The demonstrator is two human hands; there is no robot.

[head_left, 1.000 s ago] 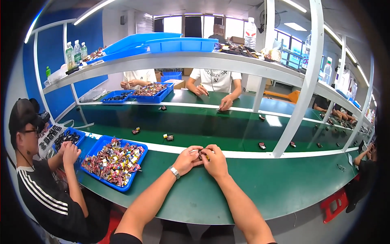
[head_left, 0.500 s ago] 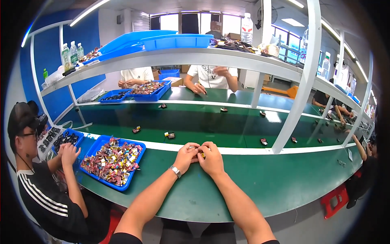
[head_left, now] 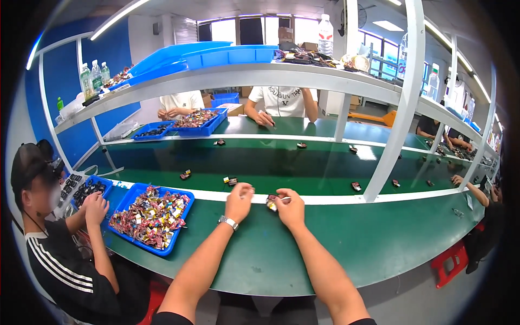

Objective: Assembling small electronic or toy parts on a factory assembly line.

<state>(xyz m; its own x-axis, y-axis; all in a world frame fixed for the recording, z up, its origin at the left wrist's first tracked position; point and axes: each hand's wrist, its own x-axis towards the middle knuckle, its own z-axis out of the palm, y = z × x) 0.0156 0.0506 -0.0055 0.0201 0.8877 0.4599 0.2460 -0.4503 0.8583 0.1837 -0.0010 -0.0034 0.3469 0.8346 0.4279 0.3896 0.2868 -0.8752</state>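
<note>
My right hand (head_left: 291,208) pinches a small electronic part (head_left: 272,202), dark red and black with a yellow-white patch, above the near edge of the white rail. To its left, my left hand (head_left: 239,203), with a metal watch at the wrist, is raised apart from it. Its fingers are curled together, and whatever they hold, if anything, is too small to make out. Just beyond the left hand, a similar small part (head_left: 231,181) lies on the green conveyor belt (head_left: 303,179).
A blue tray (head_left: 172,248) heaped with small wired parts stands left on the green table (head_left: 346,238). A co-worker (head_left: 59,254) sits beside it. White posts (head_left: 398,108) and a shelf (head_left: 244,73) with blue trays and bottles rise ahead. Others work across the belt and far right.
My hands, together before, have moved apart: the left up and left, the right slightly to the right with the small part now showing. Parts on the belt have shifted slightly right.
</note>
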